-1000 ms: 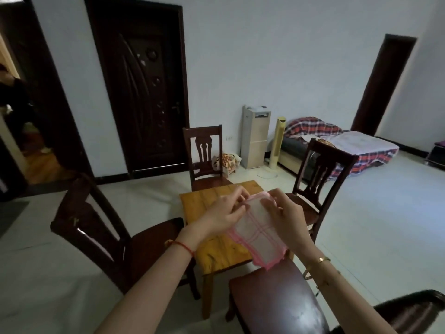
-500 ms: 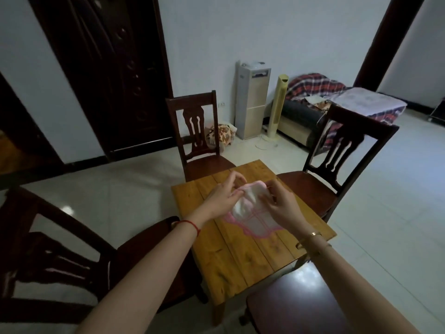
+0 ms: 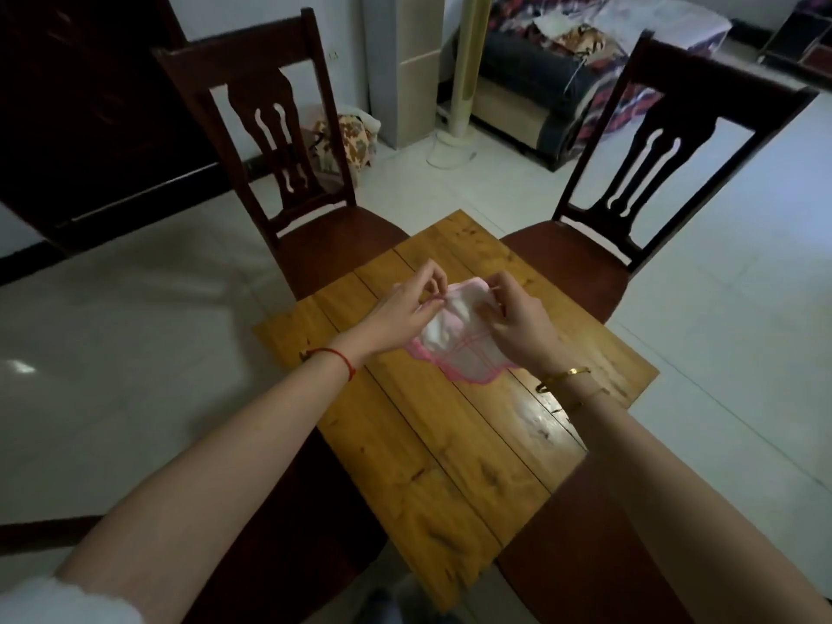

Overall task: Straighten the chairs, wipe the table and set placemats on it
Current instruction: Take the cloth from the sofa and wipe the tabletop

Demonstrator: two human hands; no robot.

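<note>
We look down on a small worktop (image 3: 450, 443) of yellow-brown planks, with a patch of glare near its right edge. It stands on a pale, shiny tiled floor (image 3: 135, 331). Two dark wooden chairs face it, the left chair (image 3: 265, 128) at the upper left and the right chair (image 3: 675, 141) at the upper right, both with their seats touching the worktop's far edges. A dark door (image 3: 81, 105) fills the upper left corner. At the top of the frame stand a pale cabinet (image 3: 405, 60), a tower fan (image 3: 468, 69) and a low bed (image 3: 562, 69) with a plaid cover.

The pink-edged cloth (image 3: 454, 353) is at mid-frame, its lower part lying on the planks. Our left hand (image 3: 400, 308) and right hand (image 3: 517, 326) each pinch its upper edge with curled fingers.

A second ago the cloth hung in the air over the worktop's near edge. Since then our view has tipped down and drawn closer, so less of the wall shows.
</note>
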